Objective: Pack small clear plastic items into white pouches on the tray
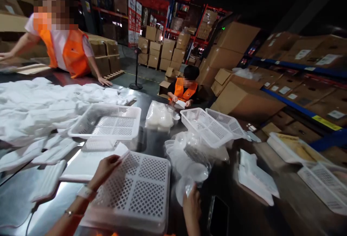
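Dark table; warehouse cartons beyond; left hand pinches white material; right hand, apart, grips clear plastic.

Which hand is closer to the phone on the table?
Right. The right hand is beside the phone, just to its left. The left hand is much farther left, by the white basket, pinching a white piece.

Table: smooth dark metal look, glossy glare. Front basket: white plastic, perforated, low sheen. Held disc: clear plastic, shiny. Held white piece: matt, cloth or paper, can't tell. Bag: thin glossy plastic. Phone: smooth, glossy. Boxes: matt cardboard. Pallet: rough-looking wood.
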Demonstrator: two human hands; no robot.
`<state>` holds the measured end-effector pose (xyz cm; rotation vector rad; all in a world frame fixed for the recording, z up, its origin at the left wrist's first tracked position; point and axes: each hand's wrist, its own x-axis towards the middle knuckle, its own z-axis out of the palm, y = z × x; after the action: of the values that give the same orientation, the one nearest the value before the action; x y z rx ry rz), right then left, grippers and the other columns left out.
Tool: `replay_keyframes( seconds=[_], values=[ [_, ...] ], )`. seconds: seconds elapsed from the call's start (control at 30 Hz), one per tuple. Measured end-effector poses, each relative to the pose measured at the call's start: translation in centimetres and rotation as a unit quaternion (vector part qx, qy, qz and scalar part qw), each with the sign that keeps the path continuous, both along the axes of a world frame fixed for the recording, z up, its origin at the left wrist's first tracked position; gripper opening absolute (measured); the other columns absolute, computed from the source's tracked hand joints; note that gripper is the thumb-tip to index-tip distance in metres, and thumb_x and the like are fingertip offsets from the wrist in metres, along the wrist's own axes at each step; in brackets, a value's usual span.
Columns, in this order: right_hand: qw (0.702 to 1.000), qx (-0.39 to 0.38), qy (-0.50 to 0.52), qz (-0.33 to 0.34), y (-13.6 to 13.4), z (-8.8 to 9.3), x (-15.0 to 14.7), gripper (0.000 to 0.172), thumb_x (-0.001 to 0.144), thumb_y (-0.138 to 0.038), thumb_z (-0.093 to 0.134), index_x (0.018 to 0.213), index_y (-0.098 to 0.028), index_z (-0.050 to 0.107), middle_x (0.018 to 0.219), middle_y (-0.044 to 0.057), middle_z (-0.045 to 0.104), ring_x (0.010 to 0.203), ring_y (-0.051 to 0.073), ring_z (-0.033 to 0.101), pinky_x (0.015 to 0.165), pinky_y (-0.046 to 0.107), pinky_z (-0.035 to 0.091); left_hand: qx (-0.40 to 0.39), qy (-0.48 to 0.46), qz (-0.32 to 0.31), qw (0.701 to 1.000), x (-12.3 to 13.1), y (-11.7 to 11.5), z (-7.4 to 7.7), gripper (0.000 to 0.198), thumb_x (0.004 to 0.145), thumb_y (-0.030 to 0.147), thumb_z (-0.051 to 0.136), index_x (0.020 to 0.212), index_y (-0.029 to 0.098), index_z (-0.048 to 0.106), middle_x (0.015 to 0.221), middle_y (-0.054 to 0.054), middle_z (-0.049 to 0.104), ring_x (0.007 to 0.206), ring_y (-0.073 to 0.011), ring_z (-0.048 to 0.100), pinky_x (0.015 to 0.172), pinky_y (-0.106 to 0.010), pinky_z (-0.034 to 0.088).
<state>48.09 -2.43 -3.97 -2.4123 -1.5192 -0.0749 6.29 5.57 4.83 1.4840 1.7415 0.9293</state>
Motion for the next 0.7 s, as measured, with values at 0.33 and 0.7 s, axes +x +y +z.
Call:
replay_keyframes(
  seconds=[0.33, 0.7],
  values=[
    [0.903, 0.12, 0.039, 0.411, 2.1, 4.2, -8.6, 0.041, 0.083, -0.013, 0.053, 0.12, -0.024, 0.065, 0.126, 0.009, 0.064, 0.121, 0.027, 0.056, 0.099, 0.046, 0.05, 0.045, 0.091, -0.192, 0.976, 11.3, -6.3, -2.4, 0.021, 0.082, 0.024, 0.047, 0.07, 0.021, 0.064, 0.074, -0.004, 0.066, 0.066, -0.0171, 0.059, 0.063, -0.027, 0.041],
    [0.848, 0.198, 0.035, 0.491, -0.2, 5.2, -12.1, 0.03, 0.092, -0.012, 0.04, 0.108, -0.023, 0.064, 0.085, 0.001, 0.069, 0.083, 0.018, 0.061, 0.09, 0.036, 0.046, 0.036, 0.028, -0.225, 0.973, 11.0, -4.6, -3.1, 0.029, 0.084, 0.026, 0.044, 0.091, 0.017, 0.071, 0.08, -0.008, 0.074, 0.07, -0.0206, 0.066, 0.068, -0.031, 0.051]
  ],
)
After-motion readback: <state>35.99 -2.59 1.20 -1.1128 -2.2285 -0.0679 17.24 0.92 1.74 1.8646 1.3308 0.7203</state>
